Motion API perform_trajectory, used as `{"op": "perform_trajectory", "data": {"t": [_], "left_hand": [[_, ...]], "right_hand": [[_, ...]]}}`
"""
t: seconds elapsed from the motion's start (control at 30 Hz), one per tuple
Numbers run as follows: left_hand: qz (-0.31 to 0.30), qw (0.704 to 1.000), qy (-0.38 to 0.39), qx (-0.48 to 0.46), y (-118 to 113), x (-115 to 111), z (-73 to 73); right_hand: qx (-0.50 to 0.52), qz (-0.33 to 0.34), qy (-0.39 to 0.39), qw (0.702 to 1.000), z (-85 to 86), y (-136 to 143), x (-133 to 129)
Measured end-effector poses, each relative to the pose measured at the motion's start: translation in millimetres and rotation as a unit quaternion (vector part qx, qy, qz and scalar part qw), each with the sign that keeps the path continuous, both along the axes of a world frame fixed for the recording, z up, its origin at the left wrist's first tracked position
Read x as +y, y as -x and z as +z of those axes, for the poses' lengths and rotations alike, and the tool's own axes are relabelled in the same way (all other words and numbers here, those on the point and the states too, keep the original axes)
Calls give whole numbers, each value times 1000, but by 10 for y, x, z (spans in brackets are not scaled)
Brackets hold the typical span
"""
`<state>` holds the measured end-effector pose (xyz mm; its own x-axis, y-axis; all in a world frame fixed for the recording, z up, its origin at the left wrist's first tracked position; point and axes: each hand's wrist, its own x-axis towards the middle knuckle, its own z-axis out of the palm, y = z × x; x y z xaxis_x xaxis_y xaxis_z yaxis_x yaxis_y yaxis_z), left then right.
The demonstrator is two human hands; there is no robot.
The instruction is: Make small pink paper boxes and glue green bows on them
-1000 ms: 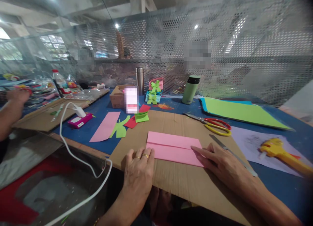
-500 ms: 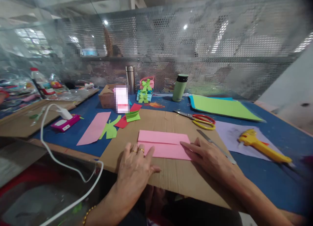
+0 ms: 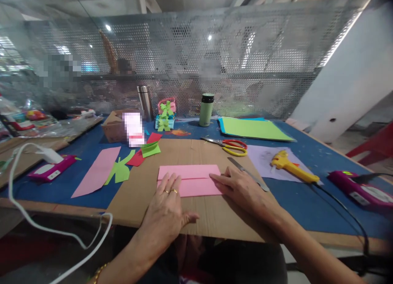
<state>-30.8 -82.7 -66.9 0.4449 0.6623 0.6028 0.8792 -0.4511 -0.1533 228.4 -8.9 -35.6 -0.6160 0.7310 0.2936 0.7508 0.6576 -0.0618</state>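
Observation:
A folded pink paper (image 3: 196,186) lies on a brown cardboard sheet (image 3: 215,222), its upper flap ending in an edge that runs lengthwise. My left hand (image 3: 166,206) rests flat on the paper's left end, fingers out and thumb spread to the right over the cardboard. At the right end, my right hand (image 3: 242,189) touches the paper with an extended index finger, its other fingers partly curled below. Neither hand grips anything. Beside my right hand lies a knife-like metal blade (image 3: 248,173).
Red-and-yellow-handled scissors (image 3: 235,147) lie beyond the paper. Right: a yellow glue gun (image 3: 294,169) on lilac paper, a purple power strip (image 3: 362,189). Left: pink paper (image 3: 100,169), green cutouts (image 3: 119,169), a white cable (image 3: 39,226). Behind: a green tumbler (image 3: 206,110), a steel flask (image 3: 145,103).
The view has turned to the right, bringing the right-hand power strip into sight. My left hand's fingers now lie further over the paper's left end. My right hand stays at the right end.

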Motion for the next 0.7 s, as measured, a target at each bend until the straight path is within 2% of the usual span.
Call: {"op": "perform_trajectory", "data": {"t": [0.23, 0.5, 0.6, 0.7], "left_hand": [[5, 1000, 11, -24, 30, 11, -55], [8, 997, 76, -5, 61, 18, -31], [10, 996, 90, -11, 71, 15, -44], [14, 996, 89, -16, 76, 9, -58]], "right_hand": [[-6, 2, -1, 1000, 53, 15, -49], [5, -14, -26, 1000, -16, 11, -54], [14, -16, -28, 999, 49, 21, -114], [-4, -27, -80, 996, 136, 124, -224]]}}
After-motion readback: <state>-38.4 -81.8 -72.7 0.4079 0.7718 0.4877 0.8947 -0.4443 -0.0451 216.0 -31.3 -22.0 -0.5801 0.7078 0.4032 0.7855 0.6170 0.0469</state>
